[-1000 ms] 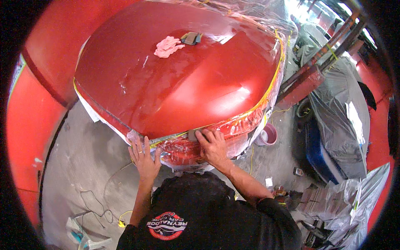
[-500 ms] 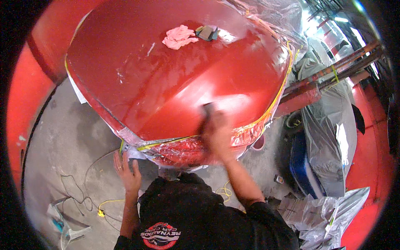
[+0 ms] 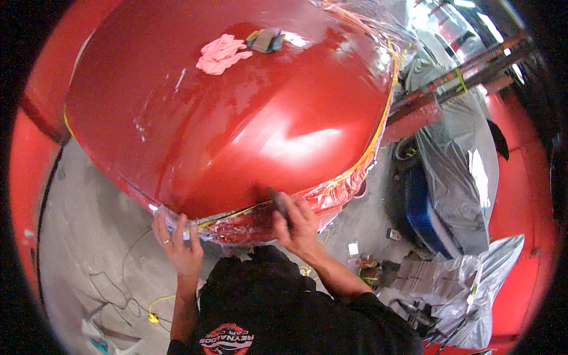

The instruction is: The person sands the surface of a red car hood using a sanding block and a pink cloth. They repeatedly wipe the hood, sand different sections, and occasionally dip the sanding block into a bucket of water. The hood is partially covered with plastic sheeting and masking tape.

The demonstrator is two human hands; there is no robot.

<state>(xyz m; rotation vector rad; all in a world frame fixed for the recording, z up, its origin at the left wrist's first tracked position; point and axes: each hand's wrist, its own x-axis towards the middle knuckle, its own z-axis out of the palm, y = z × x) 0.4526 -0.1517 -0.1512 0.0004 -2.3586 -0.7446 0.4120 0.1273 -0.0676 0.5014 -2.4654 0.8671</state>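
A glossy red car hood spreads out in front of me, wet and streaked, edged with yellow masking tape and clear plastic sheeting. My right hand grips a dark block, which looks like a sanding block, at the hood's near edge. Its fingers wrap the block and hide part of it. My left hand rests at the near left corner of the hood, fingers spread against the taped edge, holding nothing. Farther up the hood lie a crumpled pink cloth and a grey-and-dark folded pad.
Grey plastic sheeting drapes over things on the right, beside a blue panel. Long bars jut toward the hood from the right. Cords with a yellow plug lie on the concrete floor at left.
My right hand has drawn the block back toward me, from on the hood to its near edge. My left hand has moved up against the hood's corner. The view has shifted slightly.
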